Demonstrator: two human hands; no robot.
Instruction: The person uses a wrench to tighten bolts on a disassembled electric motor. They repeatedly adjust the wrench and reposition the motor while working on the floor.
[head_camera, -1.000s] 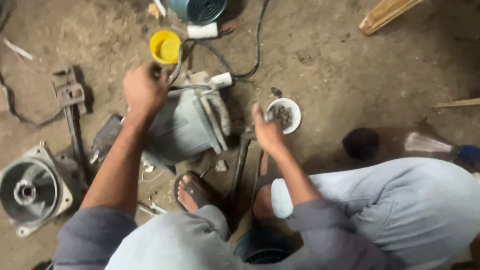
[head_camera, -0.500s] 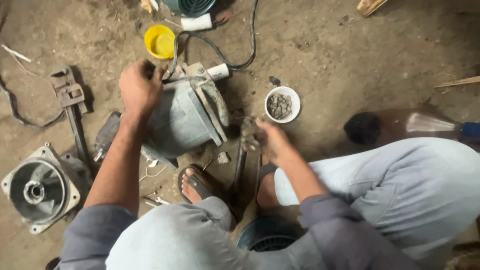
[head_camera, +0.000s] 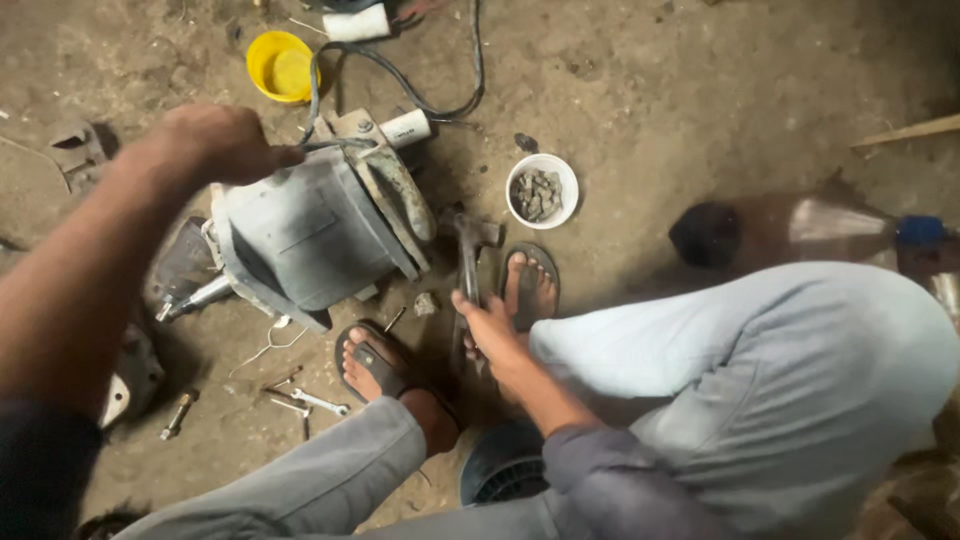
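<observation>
My left hand (head_camera: 205, 145) is closed on the top edge of a grey electric motor housing (head_camera: 310, 230) that lies tilted on the dirt floor. My right hand (head_camera: 487, 325) grips the handle of a hammer (head_camera: 468, 255), whose head rests on the ground beside the motor. My feet in dark sandals (head_camera: 372, 365) sit on either side of the hammer. A small white bowl (head_camera: 542, 190) with several grey metal bits stands just right of the motor.
A yellow cup (head_camera: 281, 65) and a black cable (head_camera: 440, 95) lie behind the motor. Small spanners (head_camera: 305, 402) and a bolt (head_camera: 175, 415) lie near my left foot. A dark bottle (head_camera: 800, 230) lies at the right. A round fan cover (head_camera: 505, 475) sits under my legs.
My right hand has dropped from near the white bowl down to the hammer handle and closed on it. The view has moved closer; my left hand stays on the motor.
</observation>
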